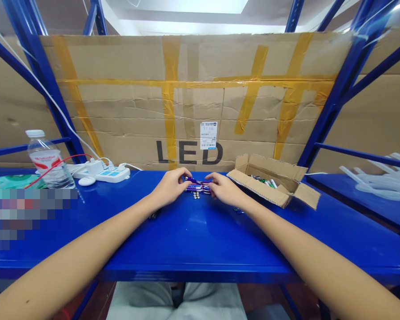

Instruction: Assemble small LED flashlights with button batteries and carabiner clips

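Observation:
My left hand [171, 186] pinches the left end of a shiny purple metallic tube [196, 181] between thumb and fingertips. At the tube's right end, the fingers of my right hand [224, 188] are bent in and closed on it; the exact contact is small and partly hidden. More blue-purple metallic tubes [196, 189] lie side by side on the table just beneath. In front of them sits a small cluster of silvery button cells [196, 195]. A few small dark pieces [154, 215] lie by my left forearm, and small blue-green pieces [238, 210] by my right wrist.
An open cardboard box [263, 189] with small green and silver parts stands to the right on the blue table [193, 240]. At left are a power strip [111, 174], a white round object [86, 181] and a water bottle [50, 162]. A large cardboard sheet [133, 115] stands behind.

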Action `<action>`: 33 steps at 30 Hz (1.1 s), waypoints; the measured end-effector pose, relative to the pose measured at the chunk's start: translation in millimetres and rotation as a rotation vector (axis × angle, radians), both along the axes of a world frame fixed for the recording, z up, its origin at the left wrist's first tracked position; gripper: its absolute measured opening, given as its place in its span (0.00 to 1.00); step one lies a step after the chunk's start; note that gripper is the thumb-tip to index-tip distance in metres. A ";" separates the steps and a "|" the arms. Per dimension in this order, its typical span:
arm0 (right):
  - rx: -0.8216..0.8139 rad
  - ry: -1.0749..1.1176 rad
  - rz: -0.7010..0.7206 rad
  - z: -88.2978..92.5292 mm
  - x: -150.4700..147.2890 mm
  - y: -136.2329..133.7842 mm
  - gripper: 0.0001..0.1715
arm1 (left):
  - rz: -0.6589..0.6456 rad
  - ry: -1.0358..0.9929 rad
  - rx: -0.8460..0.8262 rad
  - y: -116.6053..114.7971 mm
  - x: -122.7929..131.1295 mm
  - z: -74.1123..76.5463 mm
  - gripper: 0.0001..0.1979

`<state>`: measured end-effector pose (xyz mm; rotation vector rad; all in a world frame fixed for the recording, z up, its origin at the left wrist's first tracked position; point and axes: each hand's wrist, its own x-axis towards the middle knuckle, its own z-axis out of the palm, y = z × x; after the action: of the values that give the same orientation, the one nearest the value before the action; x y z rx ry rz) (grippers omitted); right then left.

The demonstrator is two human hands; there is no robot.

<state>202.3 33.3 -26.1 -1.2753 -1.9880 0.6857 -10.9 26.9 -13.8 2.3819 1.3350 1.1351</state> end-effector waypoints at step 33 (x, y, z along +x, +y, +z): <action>-0.237 0.345 0.166 15.5 -2.1 -13.8 0.05 | -0.471 -1.079 -0.662 4.2 -4.0 11.4 0.30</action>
<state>200.2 19.6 -10.6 -1.0433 -1.7757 1.1675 -14.9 31.2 -2.4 1.1589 0.5666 1.2416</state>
